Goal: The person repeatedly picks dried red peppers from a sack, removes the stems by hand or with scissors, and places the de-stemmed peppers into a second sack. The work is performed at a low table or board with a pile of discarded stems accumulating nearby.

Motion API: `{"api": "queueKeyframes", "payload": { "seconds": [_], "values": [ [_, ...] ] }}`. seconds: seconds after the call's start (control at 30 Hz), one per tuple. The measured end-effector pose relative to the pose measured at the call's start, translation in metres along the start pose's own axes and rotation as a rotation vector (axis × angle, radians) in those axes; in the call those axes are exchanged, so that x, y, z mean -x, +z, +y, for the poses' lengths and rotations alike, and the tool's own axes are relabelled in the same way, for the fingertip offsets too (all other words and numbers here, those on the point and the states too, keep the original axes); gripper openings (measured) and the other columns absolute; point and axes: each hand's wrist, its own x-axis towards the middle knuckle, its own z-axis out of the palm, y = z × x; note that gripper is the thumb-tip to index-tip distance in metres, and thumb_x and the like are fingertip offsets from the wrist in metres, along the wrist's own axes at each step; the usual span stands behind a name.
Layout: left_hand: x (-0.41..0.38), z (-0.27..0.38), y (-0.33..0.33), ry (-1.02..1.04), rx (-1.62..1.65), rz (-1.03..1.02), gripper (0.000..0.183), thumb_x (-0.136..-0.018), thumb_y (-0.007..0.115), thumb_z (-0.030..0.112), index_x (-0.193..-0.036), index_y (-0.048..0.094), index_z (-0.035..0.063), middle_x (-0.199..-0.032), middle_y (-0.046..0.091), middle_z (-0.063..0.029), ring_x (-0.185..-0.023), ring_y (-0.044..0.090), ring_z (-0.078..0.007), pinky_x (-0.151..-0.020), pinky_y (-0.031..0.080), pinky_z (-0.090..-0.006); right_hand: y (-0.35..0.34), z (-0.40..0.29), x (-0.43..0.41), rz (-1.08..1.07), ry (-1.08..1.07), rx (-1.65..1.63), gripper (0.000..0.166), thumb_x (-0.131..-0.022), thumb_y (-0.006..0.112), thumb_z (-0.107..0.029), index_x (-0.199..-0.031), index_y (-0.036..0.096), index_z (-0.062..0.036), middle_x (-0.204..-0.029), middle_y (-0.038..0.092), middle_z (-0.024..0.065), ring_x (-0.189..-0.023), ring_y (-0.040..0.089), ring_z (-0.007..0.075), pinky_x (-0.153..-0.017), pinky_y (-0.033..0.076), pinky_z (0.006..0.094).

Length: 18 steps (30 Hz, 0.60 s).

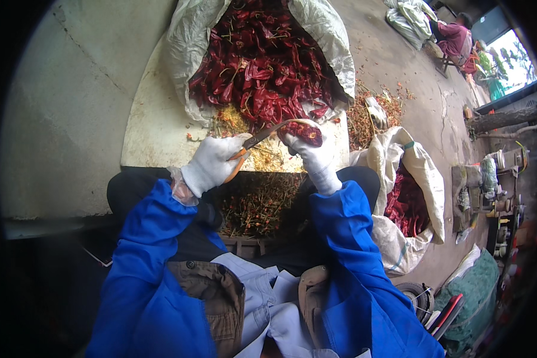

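My left hand [215, 160], in a white knit glove, is closed around the orange handles of a pair of scissors [252, 141]. Their dark blades point up and right towards my right hand [315, 154], also gloved in white, which grips a dark red dried chili pepper [300, 133]. Beyond both hands, an open white woven sack [188, 58] lies on a pale board, with a heap of dried red chilies [268, 67] spilling at its mouth. Yellow seeds [268, 159] and bits are scattered on the board [152, 138] below the hands.
Cut stems [259, 203] lie below the board between my knees. To the right stand a second woven sack [433, 197] of red chilies and a stem pile [360, 118] with a white glove [377, 112] on it. A person [456, 40] sits at the far upper right, near another sack [409, 24].
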Motion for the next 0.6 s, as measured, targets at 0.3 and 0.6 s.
{"api": "queueKeyframes", "payload": {
  "seconds": [0.3,0.6],
  "values": [
    [0.031,-0.074,-0.016,-0.209,-0.221,-0.177,0.035,-0.088,0.072,0.016,-0.122,0.071,0.0084,-0.089,0.073,-0.016,-0.077,0.072,-0.03,-0.066,0.056,-0.0369,-0.014,-0.011,-0.004,0.014,0.037,-0.079,0.031,-0.089,0.079,-0.014,-0.117,0.072,-0.0018,-0.086,0.072,0.0028,-0.077,0.065,0.009,-0.071,0.052,0.0252],
    [0.043,-0.132,-0.016,-0.346,-0.544,-0.52,0.045,-0.083,0.074,0.026,-0.127,0.067,0.0146,-0.104,0.072,-0.0177,-0.094,0.069,-0.0402,-0.079,0.056,-0.0475,-0.021,-0.021,-0.007,0.054,-0.119,0.043,0.043,-0.082,0.086,-0.018,-0.119,0.07,-0.003,-0.103,0.075,0.0054,-0.093,0.067,0.0135,-0.084,0.054,0.0296]
  ]
}}
